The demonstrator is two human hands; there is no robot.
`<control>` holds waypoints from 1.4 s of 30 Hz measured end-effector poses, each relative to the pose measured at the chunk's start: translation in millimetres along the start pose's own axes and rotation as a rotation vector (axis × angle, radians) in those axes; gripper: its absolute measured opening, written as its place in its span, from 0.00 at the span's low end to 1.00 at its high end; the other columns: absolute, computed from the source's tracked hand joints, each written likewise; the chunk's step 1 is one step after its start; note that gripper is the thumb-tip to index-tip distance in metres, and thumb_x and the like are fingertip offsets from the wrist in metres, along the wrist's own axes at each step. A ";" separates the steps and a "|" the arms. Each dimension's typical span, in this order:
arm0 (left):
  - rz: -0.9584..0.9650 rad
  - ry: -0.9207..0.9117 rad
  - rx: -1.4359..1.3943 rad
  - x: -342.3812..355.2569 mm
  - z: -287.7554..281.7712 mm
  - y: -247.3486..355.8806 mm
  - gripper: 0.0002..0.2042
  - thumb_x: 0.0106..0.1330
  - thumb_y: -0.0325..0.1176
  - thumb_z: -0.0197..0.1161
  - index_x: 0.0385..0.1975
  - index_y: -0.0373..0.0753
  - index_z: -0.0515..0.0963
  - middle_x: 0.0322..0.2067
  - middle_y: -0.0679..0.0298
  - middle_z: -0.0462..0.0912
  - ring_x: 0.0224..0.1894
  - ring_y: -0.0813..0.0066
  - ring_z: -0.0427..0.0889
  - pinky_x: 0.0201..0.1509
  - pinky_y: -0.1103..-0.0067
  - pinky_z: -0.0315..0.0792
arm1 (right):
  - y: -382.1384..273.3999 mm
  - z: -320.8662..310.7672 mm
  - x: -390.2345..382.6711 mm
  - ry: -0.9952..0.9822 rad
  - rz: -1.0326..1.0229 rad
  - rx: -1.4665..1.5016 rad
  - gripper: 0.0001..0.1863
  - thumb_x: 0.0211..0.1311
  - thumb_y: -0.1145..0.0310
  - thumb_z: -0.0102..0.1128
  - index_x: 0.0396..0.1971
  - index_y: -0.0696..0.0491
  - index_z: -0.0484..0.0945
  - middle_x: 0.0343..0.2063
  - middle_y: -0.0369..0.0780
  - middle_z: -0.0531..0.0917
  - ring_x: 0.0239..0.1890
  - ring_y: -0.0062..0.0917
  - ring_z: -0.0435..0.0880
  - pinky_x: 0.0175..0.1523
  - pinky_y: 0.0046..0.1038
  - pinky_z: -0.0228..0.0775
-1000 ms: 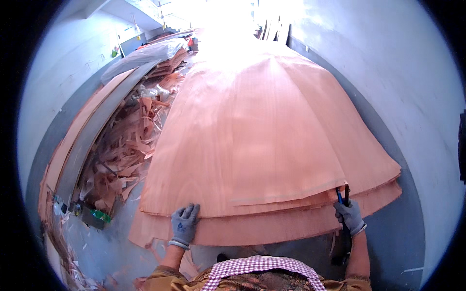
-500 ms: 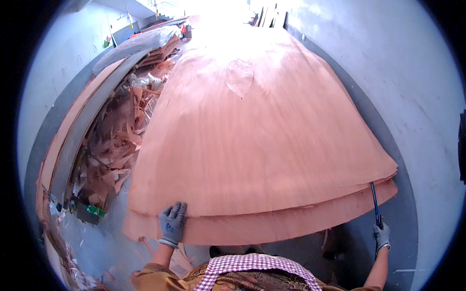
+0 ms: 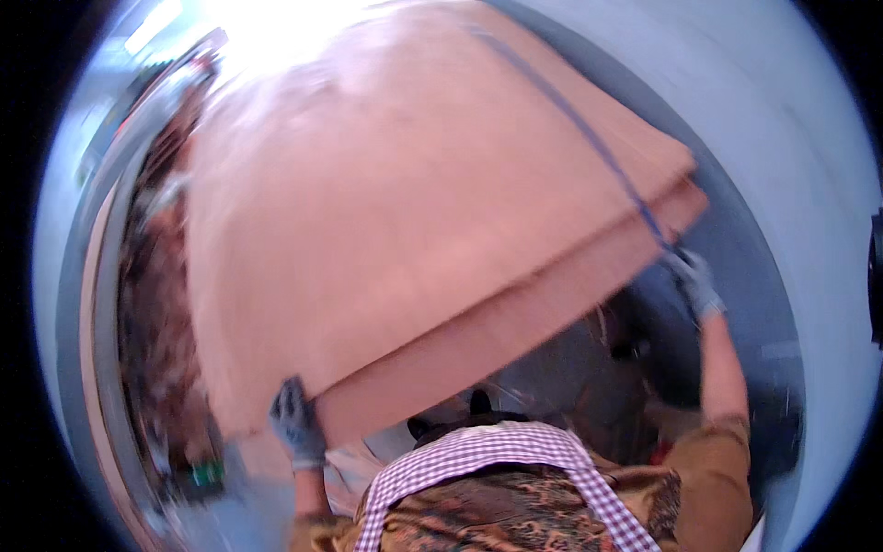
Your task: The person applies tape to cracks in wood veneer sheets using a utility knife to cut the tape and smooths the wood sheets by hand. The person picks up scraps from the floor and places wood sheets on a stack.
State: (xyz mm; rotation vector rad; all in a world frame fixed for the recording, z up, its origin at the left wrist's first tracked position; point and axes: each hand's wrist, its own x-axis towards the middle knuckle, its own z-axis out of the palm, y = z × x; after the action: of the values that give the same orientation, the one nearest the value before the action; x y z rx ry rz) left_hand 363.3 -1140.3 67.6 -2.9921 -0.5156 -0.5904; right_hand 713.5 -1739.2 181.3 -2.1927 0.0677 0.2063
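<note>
Pale wall point(image 3: 736, 101) curves along the right side. Reddish sheets point(image 3: 395, 212) lie stacked across the middle. Gloved, the right hand point(image 3: 694, 281) has its fingers clamped on a long blue strip point(image 3: 589, 132) reaching far over them; the left hand point(image 3: 299, 425) touches their near left edge, its grip unclear. Blurred scraps point(image 3: 161, 313) lie left.

A pale wall point(image 3: 782, 156) bends down the right side, with a darker grey band point(image 3: 740, 221) running beside it. Along the left, a heap of brown scraps point(image 3: 156, 313), smeared by blur, lies next to a long grey board point(image 3: 110, 304). A whitish bundle point(image 3: 168, 195) sits among the scraps; a small green object point(image 3: 208, 473) lies near their lower end. White glare point(image 3: 267, 37) washes out the upper left. On the grey floor point(image 3: 543, 377) at lower right is a dark object point(image 3: 629, 340), too blurred to identify.
</note>
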 end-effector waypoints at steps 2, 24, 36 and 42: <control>0.001 0.025 0.050 -7.8 1.5 -4.1 0.23 0.60 0.29 0.55 0.57 0.39 0.70 0.56 0.54 0.72 0.52 0.53 0.70 0.57 0.66 0.64 | 13.5 46.8 25.6 0.000 -0.049 0.252 0.18 0.60 0.51 0.57 0.30 0.52 0.78 0.21 0.31 0.77 0.21 0.14 0.70 0.26 0.19 0.61; 0.012 0.063 0.025 9.9 -19.9 15.8 0.24 0.48 0.27 0.57 0.50 0.44 0.75 0.48 0.58 0.76 0.39 0.54 0.75 0.41 0.65 0.71 | 3.0 86.9 79.5 -0.124 0.051 0.565 0.16 0.62 0.55 0.56 0.29 0.54 0.76 0.13 0.34 0.74 0.10 0.19 0.71 0.14 0.21 0.62; -0.577 -0.205 -1.520 -66.5 -112.3 -2.1 0.19 0.67 0.38 0.53 0.55 0.36 0.69 0.36 0.66 0.78 0.32 0.80 0.76 0.33 0.83 0.71 | -244.1 377.0 -228.2 -1.301 -0.013 0.399 0.15 0.66 0.59 0.52 0.42 0.55 0.74 0.34 0.41 0.83 0.24 0.19 0.77 0.25 0.18 0.68; -0.763 -0.499 -1.894 -198.0 -243.5 -99.0 0.21 0.66 0.36 0.57 0.57 0.36 0.67 0.29 0.72 0.73 0.23 0.88 0.70 0.24 0.89 0.65 | -280.8 481.4 -305.7 -1.105 -0.001 0.656 0.15 0.66 0.57 0.51 0.39 0.55 0.75 0.31 0.38 0.83 0.27 0.20 0.79 0.21 0.18 0.63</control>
State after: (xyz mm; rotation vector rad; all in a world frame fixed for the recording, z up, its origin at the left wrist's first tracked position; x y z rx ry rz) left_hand 70.0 -1135.8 216.7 -4.5810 -2.2909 -0.3139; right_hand 388.0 -1193.3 180.4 -1.2033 -0.4226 1.1722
